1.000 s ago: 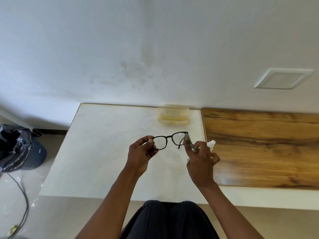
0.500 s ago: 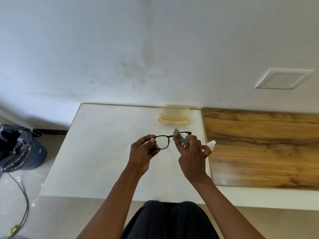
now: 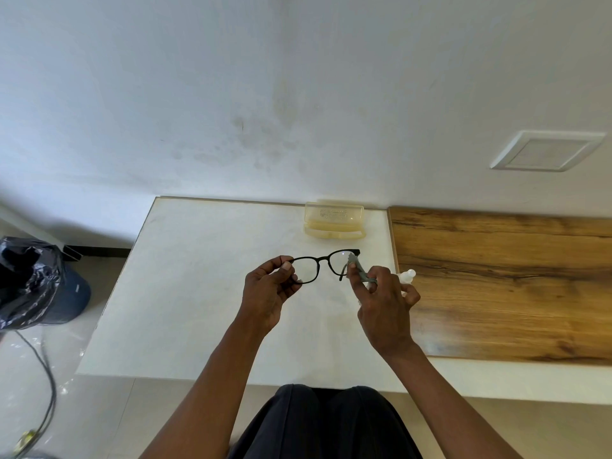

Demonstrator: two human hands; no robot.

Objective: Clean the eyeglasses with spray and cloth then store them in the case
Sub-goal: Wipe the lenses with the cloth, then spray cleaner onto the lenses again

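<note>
The task stands in its wiping stage, as I judge it: the left hand (image 3: 270,289) pinches the black eyeglasses (image 3: 323,265) at their left end and holds them in the air above the white surface (image 3: 185,276), while the right hand (image 3: 381,303) grasps a small grey cloth (image 3: 359,271) between thumb and fingers and presses it on the right lens. The spray bottle (image 3: 408,278) lies just behind the right hand, at 3 o'clock from the eyeglasses, so the spraying seems already done, though I cannot see if the lenses are wet. The left lens may need wiping too; this I cannot tell. The storing is not yet done: the pale yellow case (image 3: 334,223) stands open at 12 o'clock from the eyeglasses, near the wall (image 3: 298,94), with nothing visible in it. At 3 o'clock a wood-grain board (image 3: 513,286) joins the white surface. At 9 o'clock, on the floor (image 3: 33,376), a bin with a black bag (image 3: 29,283) stands beside a cable (image 3: 49,392). A white plate (image 3: 546,150) sits on the wall at 2 o'clock.
</note>
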